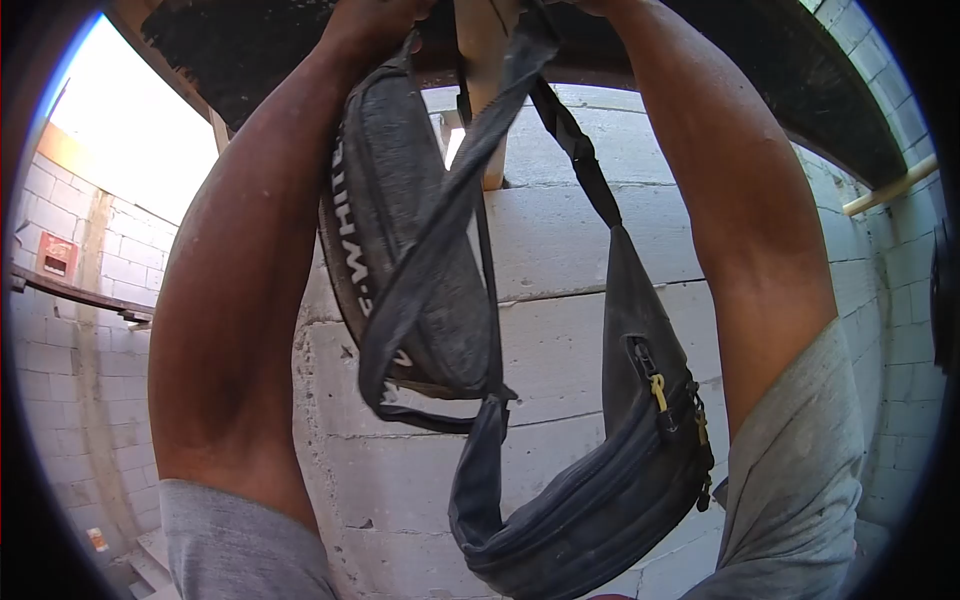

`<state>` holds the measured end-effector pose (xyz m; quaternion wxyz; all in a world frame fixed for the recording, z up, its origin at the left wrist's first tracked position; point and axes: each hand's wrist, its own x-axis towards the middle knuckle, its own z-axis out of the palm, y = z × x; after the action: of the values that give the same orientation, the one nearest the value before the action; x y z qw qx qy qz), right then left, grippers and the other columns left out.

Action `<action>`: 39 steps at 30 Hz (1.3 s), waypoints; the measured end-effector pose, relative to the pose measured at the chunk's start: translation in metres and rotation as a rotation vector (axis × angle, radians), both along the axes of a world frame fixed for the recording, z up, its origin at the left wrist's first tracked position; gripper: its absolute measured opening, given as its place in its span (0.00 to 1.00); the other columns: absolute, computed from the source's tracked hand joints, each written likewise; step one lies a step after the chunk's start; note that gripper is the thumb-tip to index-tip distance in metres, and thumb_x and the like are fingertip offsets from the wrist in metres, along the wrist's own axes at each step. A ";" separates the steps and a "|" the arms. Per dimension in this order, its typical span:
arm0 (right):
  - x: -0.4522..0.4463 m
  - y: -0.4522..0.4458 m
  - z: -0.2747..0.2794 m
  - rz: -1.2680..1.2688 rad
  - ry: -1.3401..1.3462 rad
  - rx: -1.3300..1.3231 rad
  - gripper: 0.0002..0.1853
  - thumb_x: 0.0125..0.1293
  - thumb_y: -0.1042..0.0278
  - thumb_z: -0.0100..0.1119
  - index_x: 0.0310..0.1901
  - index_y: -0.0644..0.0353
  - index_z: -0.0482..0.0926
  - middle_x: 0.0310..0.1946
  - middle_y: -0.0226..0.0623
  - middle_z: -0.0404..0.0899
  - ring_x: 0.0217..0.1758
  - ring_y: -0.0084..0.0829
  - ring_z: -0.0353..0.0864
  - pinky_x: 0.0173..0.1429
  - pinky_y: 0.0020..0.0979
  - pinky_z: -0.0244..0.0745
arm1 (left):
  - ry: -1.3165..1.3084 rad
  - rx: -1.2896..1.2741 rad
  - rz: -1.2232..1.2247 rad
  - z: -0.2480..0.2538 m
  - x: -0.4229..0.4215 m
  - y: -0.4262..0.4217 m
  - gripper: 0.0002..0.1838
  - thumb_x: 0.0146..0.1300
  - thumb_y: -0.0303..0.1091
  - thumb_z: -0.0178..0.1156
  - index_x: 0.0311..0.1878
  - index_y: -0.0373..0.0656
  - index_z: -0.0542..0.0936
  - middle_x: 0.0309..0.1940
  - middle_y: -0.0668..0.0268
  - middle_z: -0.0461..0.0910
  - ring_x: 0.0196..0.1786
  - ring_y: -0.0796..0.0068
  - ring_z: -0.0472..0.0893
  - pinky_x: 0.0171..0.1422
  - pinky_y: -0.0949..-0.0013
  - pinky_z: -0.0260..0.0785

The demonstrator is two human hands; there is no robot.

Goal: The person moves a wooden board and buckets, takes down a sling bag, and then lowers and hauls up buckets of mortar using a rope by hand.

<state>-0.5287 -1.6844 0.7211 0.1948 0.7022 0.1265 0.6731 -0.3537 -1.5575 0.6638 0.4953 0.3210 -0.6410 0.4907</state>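
My left hand (pixel 385 16) is at the top edge, partly cut off. A fingertip shows beside the narrow top of a worn dark grey bag (pixel 400 220) with white lettering, and the hand appears closed on it. Of my right hand (pixel 603 5) only the wrist end shows at the top edge; its fingers are out of view. A wide dark strap (pixel 455 205) runs down from the top middle and loops under the lettered bag. To the right hangs a black waist bag (pixel 600 490) with a yellow zip pull (pixel 657 392), on a twisted black strap (pixel 575 140).
A wooden post (pixel 485 60) stands behind the straps, below a dark overhead board (pixel 720 60). Behind it is a pale block wall (pixel 560 290). On the left are a red box (pixel 57 256) and a dark rail (pixel 90 295). A wooden pole (pixel 890 187) juts in at right.
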 end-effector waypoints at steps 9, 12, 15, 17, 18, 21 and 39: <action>-0.004 0.005 -0.007 -0.027 -0.123 -0.101 0.13 0.56 0.69 0.53 0.42 0.61 0.81 0.36 0.42 0.81 0.38 0.33 0.78 0.42 0.37 0.71 | 0.002 -0.026 -0.105 -0.007 0.001 0.010 0.19 0.58 0.36 0.57 0.48 0.32 0.77 0.33 0.55 0.80 0.30 0.70 0.79 0.32 0.68 0.72; -0.004 0.011 -0.009 -0.097 -0.149 0.057 0.13 0.57 0.66 0.53 0.41 0.60 0.81 0.36 0.41 0.81 0.38 0.32 0.78 0.41 0.36 0.70 | -0.047 -0.218 -0.104 0.005 0.004 -0.004 0.18 0.58 0.36 0.56 0.47 0.33 0.77 0.32 0.55 0.80 0.30 0.70 0.79 0.34 0.67 0.71; -0.003 0.012 -0.017 -0.049 -0.086 0.108 0.13 0.57 0.65 0.54 0.41 0.60 0.81 0.35 0.41 0.81 0.39 0.32 0.77 0.41 0.36 0.70 | -0.036 -0.187 -0.076 -0.002 0.001 0.000 0.18 0.58 0.37 0.56 0.46 0.32 0.77 0.31 0.55 0.80 0.31 0.70 0.79 0.36 0.65 0.71; -0.003 0.013 -0.023 -0.039 -0.079 0.090 0.14 0.57 0.65 0.54 0.42 0.60 0.81 0.36 0.41 0.80 0.38 0.31 0.77 0.41 0.36 0.70 | -0.068 -0.112 -0.112 -0.003 0.002 0.002 0.18 0.58 0.37 0.56 0.46 0.31 0.77 0.31 0.55 0.80 0.31 0.70 0.78 0.36 0.65 0.70; -0.001 0.012 -0.024 0.010 -0.056 0.093 0.14 0.57 0.65 0.54 0.42 0.60 0.81 0.36 0.40 0.80 0.38 0.31 0.77 0.41 0.36 0.70 | -0.082 -0.077 -0.128 -0.005 0.004 0.003 0.19 0.58 0.37 0.56 0.46 0.31 0.77 0.31 0.55 0.80 0.31 0.70 0.78 0.36 0.65 0.70; 0.006 0.011 -0.025 0.132 0.008 0.102 0.14 0.57 0.66 0.53 0.43 0.62 0.80 0.38 0.39 0.80 0.38 0.31 0.77 0.40 0.37 0.70 | -0.127 -0.216 -0.025 0.003 0.014 0.002 0.19 0.58 0.37 0.56 0.45 0.30 0.77 0.30 0.57 0.80 0.29 0.72 0.77 0.33 0.67 0.69; 0.027 -0.009 -0.020 0.981 0.328 0.226 0.36 0.64 0.32 0.31 0.50 0.57 0.74 0.39 0.35 0.77 0.39 0.33 0.76 0.41 0.34 0.72 | -0.281 -0.211 0.172 0.011 0.001 -0.007 0.17 0.59 0.37 0.54 0.43 0.30 0.78 0.30 0.60 0.79 0.33 0.72 0.77 0.36 0.68 0.69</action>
<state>-0.5012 -1.6930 0.7013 -0.2422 0.6731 0.3957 0.5759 -0.3532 -1.5646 0.6747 0.3882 0.2493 -0.6192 0.6354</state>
